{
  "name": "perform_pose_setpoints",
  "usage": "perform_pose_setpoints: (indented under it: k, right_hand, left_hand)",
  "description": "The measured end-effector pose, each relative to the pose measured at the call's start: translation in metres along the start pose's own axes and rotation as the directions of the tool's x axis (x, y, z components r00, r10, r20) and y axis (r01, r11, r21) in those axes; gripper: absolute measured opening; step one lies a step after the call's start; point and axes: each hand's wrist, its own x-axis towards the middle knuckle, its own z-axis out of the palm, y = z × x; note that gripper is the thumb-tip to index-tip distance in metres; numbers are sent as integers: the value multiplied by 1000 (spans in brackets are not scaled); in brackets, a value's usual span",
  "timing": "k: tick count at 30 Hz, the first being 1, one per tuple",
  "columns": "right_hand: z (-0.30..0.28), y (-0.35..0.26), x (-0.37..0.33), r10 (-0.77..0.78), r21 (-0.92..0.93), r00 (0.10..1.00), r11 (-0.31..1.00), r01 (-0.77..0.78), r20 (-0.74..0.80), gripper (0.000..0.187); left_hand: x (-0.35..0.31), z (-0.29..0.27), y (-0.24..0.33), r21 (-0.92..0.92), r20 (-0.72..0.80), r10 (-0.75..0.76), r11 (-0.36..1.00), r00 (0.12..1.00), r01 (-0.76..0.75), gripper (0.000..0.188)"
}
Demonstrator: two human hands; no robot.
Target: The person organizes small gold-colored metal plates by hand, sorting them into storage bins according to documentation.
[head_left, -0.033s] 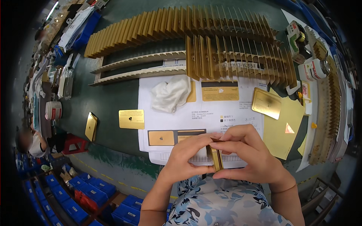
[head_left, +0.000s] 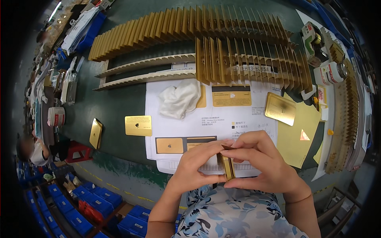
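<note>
Close in front of my body, both hands hold a small stack of gold metal cards point(head_left: 228, 168) edge-on. My left hand point(head_left: 195, 162) is closed along its left side, fingers over the far end and thumb at the near end. My right hand point(head_left: 262, 160) grips the right side between bent fingers and thumb. One thin dark card point(head_left: 227, 147) sticks out at an angle at the top, by the right fingertips. Just beyond lies a white sheet with printed card pictures point(head_left: 186, 129). A single gold card point(head_left: 138, 125) rests flat to the left, overlapping the sheet's edge.
Wooden slotted racks point(head_left: 147, 78) hold rows of upright gold cards point(head_left: 158, 25) at the back. A crumpled white cloth point(head_left: 180, 98) covers part of another card. Gold cards point(head_left: 280, 108) lie right, more cards point(head_left: 95, 133) left. Yellow paper point(head_left: 295, 139) and a white jar point(head_left: 331, 73) are right.
</note>
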Motion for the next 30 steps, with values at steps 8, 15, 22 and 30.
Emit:
perform_pose_setpoints:
  k: [8, 15, 22, 30]
  right_hand:
    - [-2, 0, -2, 14, 41, 1000, 999, -14, -8, 61]
    - [2, 0, -2, 35, 89, 999, 995, -34, -10, 64]
    - [0, -3, -3, 1, 32, 998, 999, -3, 55, 56]
    - [2, -4, 0, 32, 68, 999, 997, -34, 34, 59]
  left_hand:
    - [-3, 2, -3, -3, -13, 5, 1000, 1000, -5, 69]
    - [-10, 12, -8, -18, -86, -15, 1000, 996, 14, 65]
    - [-11, 13, -8, -60, -95, -4, 998, 995, -2, 67]
    - [-9, 14, -8, -65, -91, 3, 998, 996, -8, 68]
